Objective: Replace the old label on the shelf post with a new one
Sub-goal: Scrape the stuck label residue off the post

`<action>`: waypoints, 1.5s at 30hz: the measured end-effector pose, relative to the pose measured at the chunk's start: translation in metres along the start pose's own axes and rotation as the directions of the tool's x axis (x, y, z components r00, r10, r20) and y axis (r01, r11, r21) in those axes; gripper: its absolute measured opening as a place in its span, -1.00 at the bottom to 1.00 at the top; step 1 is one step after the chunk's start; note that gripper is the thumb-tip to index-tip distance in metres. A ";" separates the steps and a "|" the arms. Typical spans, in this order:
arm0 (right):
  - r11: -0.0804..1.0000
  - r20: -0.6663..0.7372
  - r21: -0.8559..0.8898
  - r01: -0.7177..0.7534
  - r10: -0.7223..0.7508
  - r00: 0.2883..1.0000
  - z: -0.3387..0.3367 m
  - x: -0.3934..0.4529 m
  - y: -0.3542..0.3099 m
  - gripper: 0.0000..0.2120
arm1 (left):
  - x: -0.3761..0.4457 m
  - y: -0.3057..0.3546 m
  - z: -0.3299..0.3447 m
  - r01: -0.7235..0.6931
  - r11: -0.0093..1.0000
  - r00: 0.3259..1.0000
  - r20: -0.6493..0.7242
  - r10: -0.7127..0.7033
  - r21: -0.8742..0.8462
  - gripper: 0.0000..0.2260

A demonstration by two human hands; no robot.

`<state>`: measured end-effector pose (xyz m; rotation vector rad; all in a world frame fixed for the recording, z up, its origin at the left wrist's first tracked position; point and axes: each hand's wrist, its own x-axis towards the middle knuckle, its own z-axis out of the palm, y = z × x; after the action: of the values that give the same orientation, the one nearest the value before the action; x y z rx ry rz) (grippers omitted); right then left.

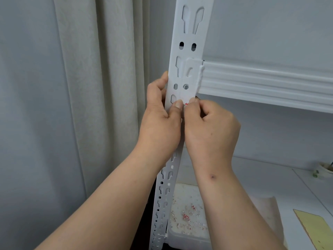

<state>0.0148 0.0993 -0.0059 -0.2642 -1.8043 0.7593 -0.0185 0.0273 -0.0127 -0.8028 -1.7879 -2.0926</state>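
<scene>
A white perforated metal shelf post (189, 38) runs upright through the middle of the head view. My left hand (160, 123) grips the post from its left side, with the thumb pressed on the post's front face. My right hand (209, 130) has curled fingers and pinches a small white label with a red mark (186, 103) on the post, just under the shelf beam bracket. Both thumbs meet at the label, and most of it is hidden by them.
A white ribbed shelf beam (266, 82) runs right from the post. Below lies a white tray (182, 230) scattered with several red and white paper scraps. A yellow sheet (313, 230) lies at the lower right, a small pot (324, 170) at the right edge, a curtain (99, 87) on the left.
</scene>
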 end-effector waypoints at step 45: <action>0.984 0.033 0.132 -0.124 0.120 0.992 -0.007 0.000 -0.002 -0.74 | -0.003 0.002 -0.004 0.031 0.997 0.999 0.022 -0.033 0.077 -0.56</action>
<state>0.0217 0.1004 -0.0032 -0.2797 -1.7641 0.9700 -0.0159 0.0224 -0.0126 -0.7866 -1.8924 -2.0287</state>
